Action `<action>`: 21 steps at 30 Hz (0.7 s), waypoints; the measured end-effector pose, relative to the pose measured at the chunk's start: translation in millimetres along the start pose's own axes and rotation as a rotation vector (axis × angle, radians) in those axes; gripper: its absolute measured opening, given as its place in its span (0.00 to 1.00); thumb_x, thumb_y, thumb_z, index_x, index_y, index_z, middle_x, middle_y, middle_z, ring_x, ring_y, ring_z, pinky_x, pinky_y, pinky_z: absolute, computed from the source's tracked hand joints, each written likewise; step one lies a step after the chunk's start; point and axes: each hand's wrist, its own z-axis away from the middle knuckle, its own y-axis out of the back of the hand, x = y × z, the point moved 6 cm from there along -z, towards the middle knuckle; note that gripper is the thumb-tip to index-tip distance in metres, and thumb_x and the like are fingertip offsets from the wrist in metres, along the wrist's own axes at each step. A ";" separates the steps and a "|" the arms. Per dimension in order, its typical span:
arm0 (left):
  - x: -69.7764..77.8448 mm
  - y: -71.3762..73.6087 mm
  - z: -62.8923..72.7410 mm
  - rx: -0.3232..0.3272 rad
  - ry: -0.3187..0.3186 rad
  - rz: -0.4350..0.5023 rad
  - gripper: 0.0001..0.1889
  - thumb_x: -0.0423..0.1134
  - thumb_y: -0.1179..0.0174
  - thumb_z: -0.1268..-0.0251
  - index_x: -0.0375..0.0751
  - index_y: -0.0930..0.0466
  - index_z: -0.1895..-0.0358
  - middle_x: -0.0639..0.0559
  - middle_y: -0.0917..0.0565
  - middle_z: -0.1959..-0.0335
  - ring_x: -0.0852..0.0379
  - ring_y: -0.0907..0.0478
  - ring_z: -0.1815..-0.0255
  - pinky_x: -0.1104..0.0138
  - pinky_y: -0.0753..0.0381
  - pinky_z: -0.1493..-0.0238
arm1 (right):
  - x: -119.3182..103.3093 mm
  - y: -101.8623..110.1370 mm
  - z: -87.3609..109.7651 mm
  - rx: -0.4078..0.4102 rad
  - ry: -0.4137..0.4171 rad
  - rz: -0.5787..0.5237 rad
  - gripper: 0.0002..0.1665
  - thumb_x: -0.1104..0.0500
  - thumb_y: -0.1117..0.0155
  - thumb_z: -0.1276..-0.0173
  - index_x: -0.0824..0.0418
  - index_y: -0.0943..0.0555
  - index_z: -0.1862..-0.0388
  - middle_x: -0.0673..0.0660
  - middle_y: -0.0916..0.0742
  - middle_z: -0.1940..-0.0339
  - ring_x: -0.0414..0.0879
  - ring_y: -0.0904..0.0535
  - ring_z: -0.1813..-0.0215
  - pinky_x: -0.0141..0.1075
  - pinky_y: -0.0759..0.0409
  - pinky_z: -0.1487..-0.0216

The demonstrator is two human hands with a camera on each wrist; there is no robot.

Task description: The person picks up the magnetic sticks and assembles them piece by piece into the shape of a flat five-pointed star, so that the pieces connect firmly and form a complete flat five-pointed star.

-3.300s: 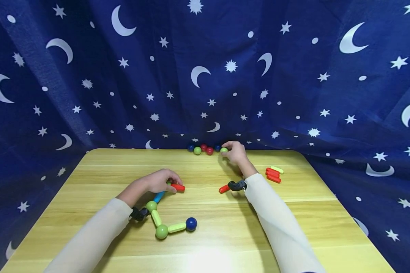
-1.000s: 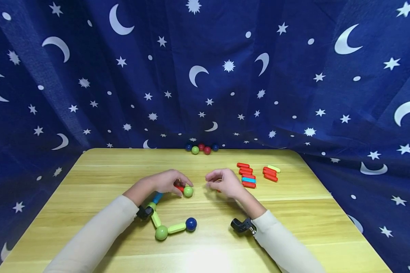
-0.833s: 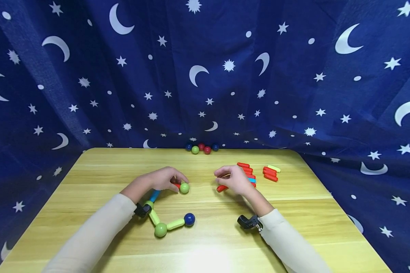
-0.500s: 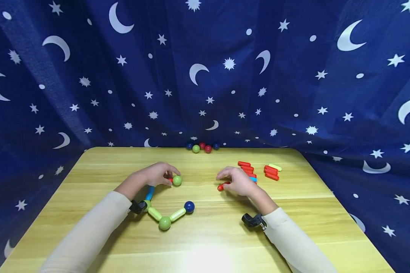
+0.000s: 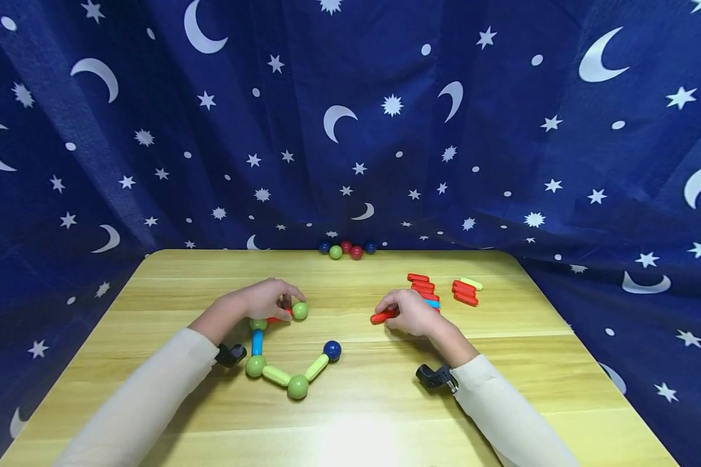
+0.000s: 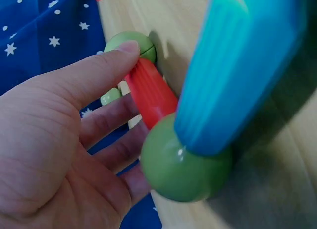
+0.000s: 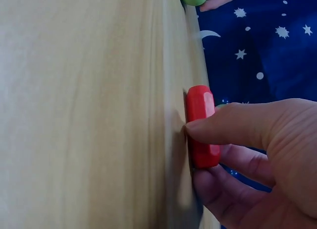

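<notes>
My left hand pinches a red magnetic rod between thumb and fingers. That rod joins two green balls; the outer one touches my fingertips. From the other ball, a blue rod leads to another green ball. Two lime rods, one nearer the left and one nearer the right, meet at a front green ball. A dark blue ball ends the chain. On the right, my right hand pinches a loose red rod close to the tabletop.
Behind my right hand lies a row of red rods with a blue rod among them. Farther right sit more red rods and a lime rod. Several balls, including a red one, line the table's back edge.
My right hand brought a green ball from the back edge to the chain's red rod, then moved right and took the loose red rod. The chain has shifted left at its far end and turned.
</notes>
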 end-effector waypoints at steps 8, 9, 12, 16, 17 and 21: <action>3.6 -6.3 -4.7 0.027 -0.033 0.037 0.21 0.35 0.29 0.35 0.42 0.18 0.39 0.55 0.15 0.58 0.62 0.24 0.60 0.68 0.22 0.55 | 3.6 -6.9 -1.1 -0.015 -0.048 -0.047 0.13 0.66 0.22 0.42 0.60 0.11 0.57 0.52 0.09 0.61 0.41 0.16 0.61 0.36 0.17 0.56; 3.3 -7.0 -5.0 0.032 -0.030 0.043 0.20 0.35 0.29 0.35 0.42 0.17 0.41 0.56 0.15 0.58 0.62 0.24 0.60 0.68 0.22 0.54 | 3.6 -7.9 -1.3 -0.015 -0.049 -0.053 0.13 0.65 0.22 0.42 0.60 0.11 0.57 0.52 0.08 0.61 0.40 0.16 0.61 0.35 0.17 0.56; 3.3 -7.9 -5.8 0.046 -0.041 0.054 0.17 0.34 0.29 0.36 0.42 0.16 0.43 0.56 0.16 0.58 0.62 0.25 0.61 0.68 0.23 0.55 | 2.1 -10.3 -2.4 -0.017 -0.036 -0.062 0.13 0.62 0.22 0.41 0.59 0.11 0.57 0.51 0.09 0.61 0.39 0.16 0.62 0.34 0.18 0.57; 1.7 -8.2 -6.9 0.051 -0.047 0.085 0.17 0.34 0.30 0.35 0.43 0.16 0.44 0.56 0.16 0.57 0.62 0.25 0.61 0.68 0.23 0.55 | -3.0 -13.0 -5.1 -0.015 -0.041 -0.104 0.12 0.59 0.21 0.41 0.57 0.11 0.58 0.49 0.09 0.64 0.37 0.17 0.63 0.32 0.18 0.59; 1.5 -8.2 -7.1 0.050 -0.047 0.094 0.16 0.33 0.30 0.35 0.43 0.16 0.44 0.56 0.15 0.56 0.62 0.24 0.61 0.68 0.22 0.55 | -4.6 -13.9 -6.1 -0.014 -0.046 -0.123 0.12 0.59 0.21 0.41 0.57 0.11 0.58 0.49 0.09 0.64 0.37 0.17 0.63 0.32 0.18 0.59; 0.8 -7.9 -7.4 0.045 -0.044 0.118 0.15 0.32 0.31 0.35 0.44 0.14 0.46 0.56 0.15 0.55 0.61 0.23 0.61 0.68 0.21 0.54 | -13.5 -18.8 -11.0 -0.007 -0.055 -0.217 0.11 0.59 0.21 0.40 0.58 0.10 0.59 0.50 0.09 0.66 0.37 0.17 0.65 0.30 0.18 0.61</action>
